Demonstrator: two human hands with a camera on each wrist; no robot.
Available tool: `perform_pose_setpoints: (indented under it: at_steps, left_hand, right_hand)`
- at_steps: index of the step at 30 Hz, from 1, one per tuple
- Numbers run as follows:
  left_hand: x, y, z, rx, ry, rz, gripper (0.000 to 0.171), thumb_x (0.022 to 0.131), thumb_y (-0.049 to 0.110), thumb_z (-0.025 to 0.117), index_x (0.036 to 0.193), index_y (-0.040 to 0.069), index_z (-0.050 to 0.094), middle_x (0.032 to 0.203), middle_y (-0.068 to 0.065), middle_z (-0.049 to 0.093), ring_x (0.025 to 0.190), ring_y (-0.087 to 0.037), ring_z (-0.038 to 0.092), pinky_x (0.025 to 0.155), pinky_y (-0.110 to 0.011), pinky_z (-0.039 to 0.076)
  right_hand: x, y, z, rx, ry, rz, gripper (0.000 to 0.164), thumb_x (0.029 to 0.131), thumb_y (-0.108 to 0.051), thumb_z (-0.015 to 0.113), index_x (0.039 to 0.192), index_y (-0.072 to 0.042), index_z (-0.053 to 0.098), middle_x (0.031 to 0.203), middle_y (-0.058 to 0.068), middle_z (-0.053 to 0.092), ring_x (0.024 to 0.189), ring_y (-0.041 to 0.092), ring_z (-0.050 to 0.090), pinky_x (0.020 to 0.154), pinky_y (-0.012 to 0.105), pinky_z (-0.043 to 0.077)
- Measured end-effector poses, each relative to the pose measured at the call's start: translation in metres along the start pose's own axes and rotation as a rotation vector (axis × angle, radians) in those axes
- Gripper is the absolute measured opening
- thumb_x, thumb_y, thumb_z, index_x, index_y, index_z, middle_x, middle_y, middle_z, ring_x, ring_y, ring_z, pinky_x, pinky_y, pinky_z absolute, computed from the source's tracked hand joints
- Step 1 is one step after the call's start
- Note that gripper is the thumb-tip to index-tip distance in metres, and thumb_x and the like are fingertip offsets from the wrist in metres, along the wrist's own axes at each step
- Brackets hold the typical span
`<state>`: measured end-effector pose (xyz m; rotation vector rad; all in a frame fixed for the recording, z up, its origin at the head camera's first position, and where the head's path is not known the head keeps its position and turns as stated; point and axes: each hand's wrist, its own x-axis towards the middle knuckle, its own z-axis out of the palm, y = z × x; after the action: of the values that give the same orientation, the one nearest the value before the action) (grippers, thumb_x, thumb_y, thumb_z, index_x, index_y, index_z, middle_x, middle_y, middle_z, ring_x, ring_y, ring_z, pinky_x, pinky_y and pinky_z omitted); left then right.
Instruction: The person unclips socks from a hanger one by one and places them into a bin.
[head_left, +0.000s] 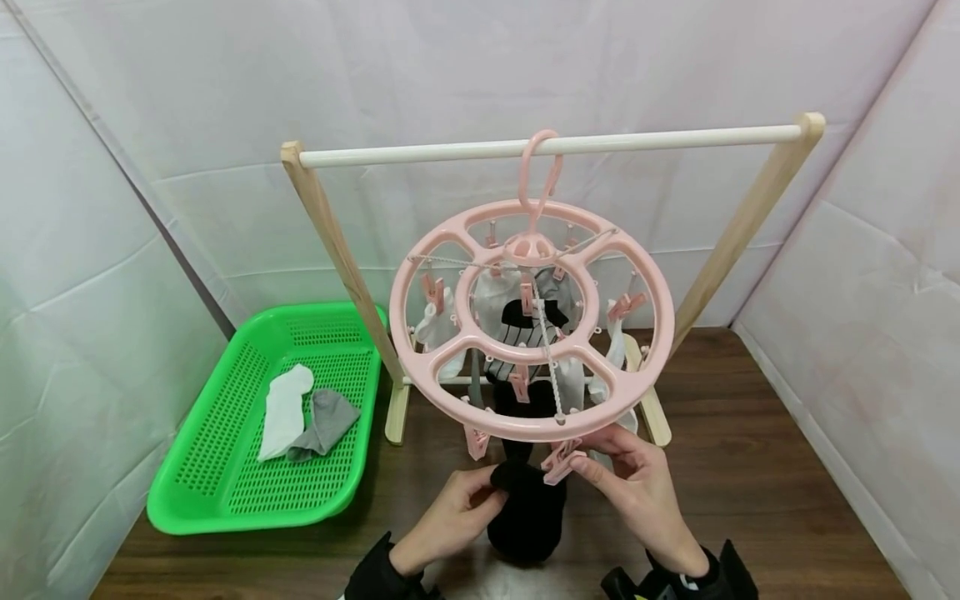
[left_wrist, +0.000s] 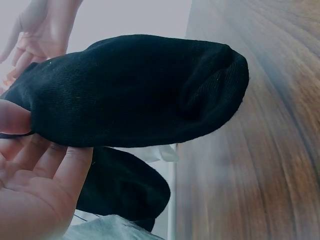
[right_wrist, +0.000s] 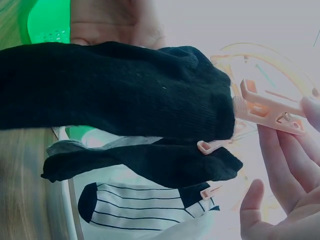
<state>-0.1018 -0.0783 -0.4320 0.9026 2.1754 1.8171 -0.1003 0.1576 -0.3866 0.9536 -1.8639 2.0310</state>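
Observation:
My left hand (head_left: 459, 515) pinches a black sock (head_left: 527, 523) near its cuff, between thumb and fingers. The sock's toe hangs down toward me, below the front rim of a pink round drying hanger (head_left: 495, 427). With my right hand (head_left: 639, 483) I pinch the handle end of a pink clothespin (head_left: 561, 467) that belongs to the hanger. In the right wrist view the clothespin's jaws are right at the sock's cuff. Behind it hang another black sock (right_wrist: 140, 161) and a striped sock (right_wrist: 137, 205), both clipped up.
The hanger hooks over a white rod (head_left: 420, 153) on a wooden stand (head_left: 333, 242). Several other socks hang beneath it. On the left, a green basket (head_left: 247, 521) contains a white sock (head_left: 285, 408) and a grey sock (head_left: 327, 423). White cloth walls surround the brown table (head_left: 780, 467).

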Motion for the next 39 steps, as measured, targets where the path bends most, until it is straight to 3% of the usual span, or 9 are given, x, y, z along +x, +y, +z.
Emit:
perform_pose_setpoints:
  at_steps: [5, 12, 19, 24, 29, 34, 39]
  left_hand:
    - [-0.005, -0.004, -0.001, -0.03, 0.022, -0.002, 0.023, 0.097, -0.002, 0.049, 0.113, -0.005, 0.065, 0.108, -0.02, 0.067, 0.098, -0.016, 0.064, 0.082, -0.029, 0.052]
    - [-0.01, -0.008, -0.005, -0.055, 0.062, -0.036, 0.022, 0.096, -0.004, 0.049, 0.11, -0.006, 0.066, 0.107, -0.02, 0.067, 0.098, -0.015, 0.064, 0.082, -0.029, 0.052]
    - [-0.014, -0.012, -0.007, -0.044, 0.09, -0.044, 0.022, 0.095, -0.007, 0.049, 0.109, -0.007, 0.065, 0.106, -0.02, 0.067, 0.095, -0.013, 0.063, 0.079, -0.027, 0.051]
    - [-0.016, -0.014, -0.007, -0.036, 0.108, -0.023, 0.021, 0.094, -0.008, 0.049, 0.106, -0.007, 0.065, 0.104, -0.02, 0.067, 0.091, -0.011, 0.062, 0.077, -0.025, 0.05]
    - [-0.018, -0.016, -0.008, -0.04, 0.112, -0.036, 0.022, 0.094, -0.008, 0.049, 0.109, -0.008, 0.065, 0.106, -0.021, 0.066, 0.092, -0.012, 0.062, 0.078, -0.025, 0.05]
    - [-0.02, -0.017, -0.012, -0.034, 0.116, -0.067, 0.023, 0.095, -0.007, 0.049, 0.112, -0.008, 0.065, 0.106, -0.021, 0.066, 0.092, -0.011, 0.061, 0.077, -0.025, 0.049]
    - [-0.023, -0.015, -0.02, -0.015, 0.128, -0.098, 0.022, 0.097, -0.003, 0.049, 0.112, -0.006, 0.065, 0.105, -0.02, 0.066, 0.092, -0.017, 0.063, 0.077, -0.028, 0.051]
  right_hand:
    - [-0.001, -0.001, -0.002, -0.04, 0.008, 0.043, 0.027, 0.087, 0.019, 0.057, 0.112, 0.009, 0.059, 0.097, 0.021, 0.069, 0.087, 0.023, 0.069, 0.08, 0.027, 0.053]
    - [-0.003, -0.002, -0.004, -0.097, 0.013, 0.147, 0.028, 0.088, 0.013, 0.061, 0.114, 0.004, 0.057, 0.106, 0.014, 0.068, 0.105, 0.018, 0.062, 0.087, 0.025, 0.049]
    - [-0.005, 0.003, -0.005, -0.038, -0.028, 0.107, 0.04, 0.087, 0.017, 0.059, 0.125, 0.005, 0.055, 0.114, 0.013, 0.065, 0.11, 0.019, 0.06, 0.088, 0.026, 0.05]
    - [-0.007, 0.004, -0.007, -0.011, -0.047, 0.179, 0.041, 0.088, 0.013, 0.062, 0.127, 0.003, 0.053, 0.113, 0.02, 0.064, 0.106, 0.021, 0.061, 0.087, 0.029, 0.05]
    - [-0.011, 0.009, -0.007, 0.063, -0.067, 0.249, 0.036, 0.088, 0.011, 0.062, 0.123, 0.005, 0.053, 0.117, 0.016, 0.063, 0.108, 0.021, 0.061, 0.089, 0.029, 0.049]
    - [-0.018, 0.022, -0.004, 0.067, -0.106, 0.248, 0.028, 0.087, 0.012, 0.062, 0.114, 0.006, 0.058, 0.114, 0.013, 0.064, 0.107, 0.022, 0.061, 0.089, 0.03, 0.049]
    - [-0.027, 0.034, -0.002, 0.073, -0.168, 0.264, 0.03, 0.089, 0.01, 0.061, 0.118, 0.005, 0.058, 0.114, 0.016, 0.062, 0.105, 0.028, 0.062, 0.088, 0.036, 0.05]
